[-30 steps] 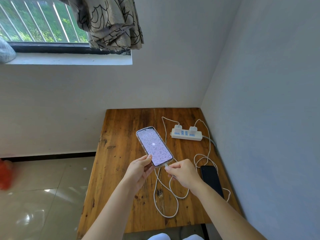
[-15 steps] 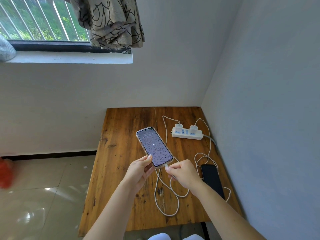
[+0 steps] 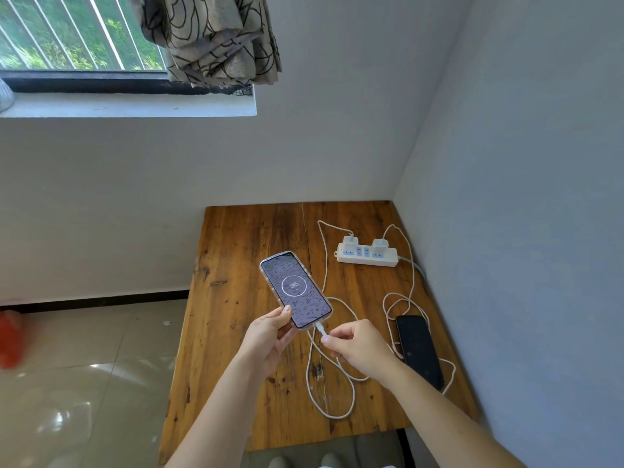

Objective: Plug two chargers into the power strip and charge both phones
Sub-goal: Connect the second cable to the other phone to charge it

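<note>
A white power strip [image 3: 388,261] lies at the back right of the wooden table [image 3: 236,251], with two white chargers [image 3: 349,242] [image 3: 380,245] plugged into it. My left hand [image 3: 268,339] holds a clear-cased phone [image 3: 295,290] above the table; its screen shows a charging ring reading 96. A white cable [image 3: 325,275] runs from the left charger into the phone's bottom end, and my right hand [image 3: 359,346] pinches that cable just behind the plug. A black phone [image 3: 418,349] lies dark on the table's right side with the other white cable [image 3: 410,265] looped around it.
The table sits in a corner, with white walls at its back and right. A tiled floor [image 3: 84,366] lies to the left, with a red object [image 3: 10,336] at the left edge. A window with a patterned curtain [image 3: 216,38] is above.
The held phone's screen went from a bright wallpaper to a dimmer charging display with a ring and number. My right hand slid slightly back along the cable from the plug.
</note>
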Action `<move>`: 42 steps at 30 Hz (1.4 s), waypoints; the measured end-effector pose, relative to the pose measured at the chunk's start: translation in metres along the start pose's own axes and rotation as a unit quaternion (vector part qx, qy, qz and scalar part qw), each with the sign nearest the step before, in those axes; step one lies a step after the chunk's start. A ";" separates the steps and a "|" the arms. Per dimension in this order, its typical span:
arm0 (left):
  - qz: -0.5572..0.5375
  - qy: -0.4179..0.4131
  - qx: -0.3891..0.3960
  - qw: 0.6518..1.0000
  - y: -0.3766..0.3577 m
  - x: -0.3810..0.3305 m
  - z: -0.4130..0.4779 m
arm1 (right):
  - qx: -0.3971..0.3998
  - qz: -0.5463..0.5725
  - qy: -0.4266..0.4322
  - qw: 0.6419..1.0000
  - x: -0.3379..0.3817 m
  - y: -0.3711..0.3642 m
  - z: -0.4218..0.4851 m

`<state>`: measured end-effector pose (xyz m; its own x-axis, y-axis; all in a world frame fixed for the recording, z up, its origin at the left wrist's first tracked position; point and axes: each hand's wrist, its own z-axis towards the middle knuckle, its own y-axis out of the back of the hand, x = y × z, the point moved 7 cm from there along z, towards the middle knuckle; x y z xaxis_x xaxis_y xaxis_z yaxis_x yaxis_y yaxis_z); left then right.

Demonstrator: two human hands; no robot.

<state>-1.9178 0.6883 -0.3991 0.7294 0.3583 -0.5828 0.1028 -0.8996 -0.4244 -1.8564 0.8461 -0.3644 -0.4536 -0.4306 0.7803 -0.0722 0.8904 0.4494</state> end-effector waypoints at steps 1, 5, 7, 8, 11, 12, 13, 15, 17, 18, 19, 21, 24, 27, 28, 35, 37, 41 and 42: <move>0.003 0.002 -0.008 1.000 0.003 -0.001 0.003 | 0.006 -0.014 -0.003 1.000 -0.002 -0.002 0.001; 0.003 0.009 -0.022 1.000 0.012 -0.005 0.019 | 0.036 -0.113 -0.018 0.993 -0.014 -0.013 0.009; 0.025 0.019 -0.029 0.999 0.018 -0.006 0.030 | 0.053 -0.166 -0.029 0.984 -0.020 -0.021 0.017; 0.038 0.024 -0.035 0.998 0.021 -0.006 0.037 | 0.057 -0.191 -0.035 0.979 -0.024 -0.025 0.021; 0.081 0.042 -0.053 0.994 0.035 -0.003 0.058 | 0.064 -0.246 -0.052 0.966 -0.036 -0.035 0.033; 0.094 0.047 -0.058 0.993 0.041 -0.001 0.065 | 0.068 -0.259 -0.059 0.962 -0.041 -0.040 0.036; 0.105 0.054 -0.061 0.991 0.047 0.002 0.072 | 0.073 -0.270 -0.067 0.958 -0.047 -0.046 0.040; 0.126 0.070 -0.066 0.987 0.059 0.009 0.087 | 0.083 -0.290 -0.086 0.950 -0.060 -0.060 0.046; 0.155 0.087 -0.071 0.981 0.071 0.016 0.101 | 0.093 -0.308 -0.106 0.941 -0.072 -0.074 0.050; 0.175 0.094 -0.072 0.977 0.076 0.019 0.108 | 0.098 -0.313 -0.115 0.938 -0.078 -0.080 0.052; 0.197 0.100 -0.075 0.972 0.080 0.022 0.114 | 0.102 -0.315 -0.124 0.935 -0.084 -0.086 0.054; 0.246 0.109 -0.087 0.959 0.089 0.027 0.124 | 0.107 -0.318 -0.139 0.931 -0.094 -0.094 0.057; 0.279 0.124 -0.097 0.947 0.099 0.033 0.137 | 0.106 -0.319 -0.157 0.928 -0.103 -0.101 0.061; 0.297 0.123 -0.096 0.942 0.105 0.038 0.147 | 0.102 -0.298 -0.174 0.933 -0.113 -0.107 0.060; 0.302 0.120 -0.093 0.941 0.106 0.039 0.150 | 0.098 -0.287 -0.181 0.935 -0.117 -0.108 0.059; 0.312 0.078 -0.149 0.935 0.110 0.035 0.146 | 0.067 -0.247 -0.188 0.948 -0.126 -0.111 0.054; 0.310 0.069 -0.160 0.935 0.111 0.034 0.143 | 0.068 -0.252 -0.180 0.948 -0.126 -0.114 0.053; 0.330 0.073 -0.145 0.930 0.110 0.033 0.133 | 0.105 -0.282 -0.165 0.939 -0.124 -0.119 0.048; 0.343 0.072 -0.136 0.927 0.109 0.033 0.130 | 0.119 -0.288 -0.164 0.936 -0.124 -0.120 0.047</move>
<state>-1.9711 0.6342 -0.5548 0.7664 -0.3405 -0.5447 -0.2661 -0.9401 0.2132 -1.8332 0.7996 -0.5351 -0.5248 -0.8151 0.2453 -0.5661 0.5495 0.6145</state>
